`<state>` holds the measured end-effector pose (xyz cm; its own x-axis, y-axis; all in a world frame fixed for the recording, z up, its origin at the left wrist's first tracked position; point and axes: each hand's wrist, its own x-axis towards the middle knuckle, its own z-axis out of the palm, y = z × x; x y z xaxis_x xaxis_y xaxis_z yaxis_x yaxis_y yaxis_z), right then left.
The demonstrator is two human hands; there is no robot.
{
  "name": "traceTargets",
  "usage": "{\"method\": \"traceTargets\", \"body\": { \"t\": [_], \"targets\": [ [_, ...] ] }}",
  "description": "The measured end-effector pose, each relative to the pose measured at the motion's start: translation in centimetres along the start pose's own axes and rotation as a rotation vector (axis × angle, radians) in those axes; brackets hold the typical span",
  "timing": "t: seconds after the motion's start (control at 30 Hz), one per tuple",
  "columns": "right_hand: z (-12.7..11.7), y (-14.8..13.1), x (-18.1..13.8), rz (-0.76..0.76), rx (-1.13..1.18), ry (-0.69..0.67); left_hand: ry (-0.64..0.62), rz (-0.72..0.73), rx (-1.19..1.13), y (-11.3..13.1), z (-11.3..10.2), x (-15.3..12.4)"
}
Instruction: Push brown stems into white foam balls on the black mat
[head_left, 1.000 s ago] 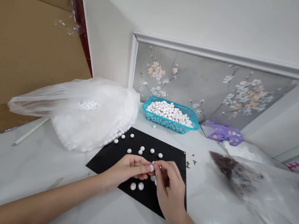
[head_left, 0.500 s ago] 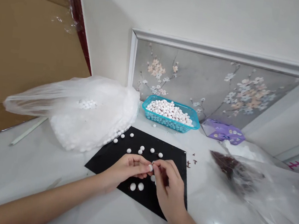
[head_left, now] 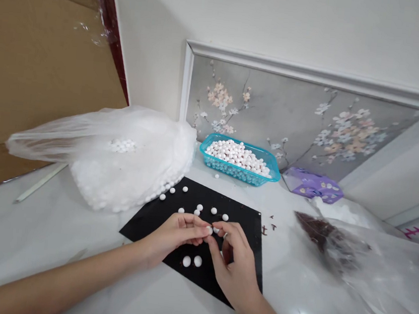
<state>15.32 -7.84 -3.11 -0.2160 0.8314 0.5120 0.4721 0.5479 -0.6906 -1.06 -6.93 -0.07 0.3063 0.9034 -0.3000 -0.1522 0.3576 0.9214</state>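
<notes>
Over the black mat (head_left: 207, 282), a small white ball (head_left: 208, 231) sits gripped between the thumb and fingers of your left hand (head_left: 179, 231). Your right hand (head_left: 238, 262) meets it from the other side, thumb and forefinger curled close to the ball; whether they grip anything cannot be told. Loose white balls (head_left: 197, 261) lie on the mat around your hands. Beyond stands a teal basket (head_left: 226, 169) heaped with similar balls, between a translucent bag (head_left: 129, 168) of white balls, left, and a purple packet (head_left: 315, 184), right.
</notes>
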Motion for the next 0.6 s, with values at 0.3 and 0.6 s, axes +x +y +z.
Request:
{"method": "traceTargets", "body": {
  "t": [0.3, 0.6],
  "targets": [
    [-0.01, 0.08, 0.03, 0.031, 0.053, -0.041, -0.007, -0.005, 0.008, 0.02, -0.08, 0.01],
    [-0.03, 0.11, -0.01, 0.051, 0.067, -0.074, -0.015, 0.002, 0.013, -0.06, -0.16, 0.19]
  ]
}}
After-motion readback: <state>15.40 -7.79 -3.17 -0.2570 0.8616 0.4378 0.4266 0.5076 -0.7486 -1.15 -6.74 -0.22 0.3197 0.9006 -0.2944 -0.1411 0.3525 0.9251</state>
